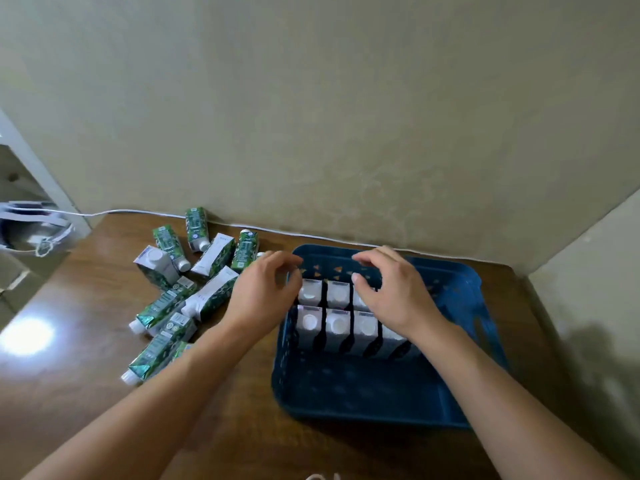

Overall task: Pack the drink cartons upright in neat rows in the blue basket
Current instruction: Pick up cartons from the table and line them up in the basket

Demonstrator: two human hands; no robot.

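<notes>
The blue basket [363, 410] stands on the right of the brown table. Inside it, white-topped drink cartons stand upright in two rows, a front row [337, 327] and a back row [337, 294], pushed toward the far side. My left hand [266, 292] hovers at the basket's left rim beside the back row, fingers loosely curled and holding nothing. My right hand [391, 292] hangs over the right end of both rows, fingers loosely curled, hiding part of the cartons there. Several green and white cartons [207, 296] lie scattered on the table to the left.
The wooden table [86, 358] meets a beige wall right behind the basket. A white cable [138, 212] runs along the wall's foot. A white bag-like thing [31, 230] sits past the table's far left corner. The near half of the basket holds no cartons.
</notes>
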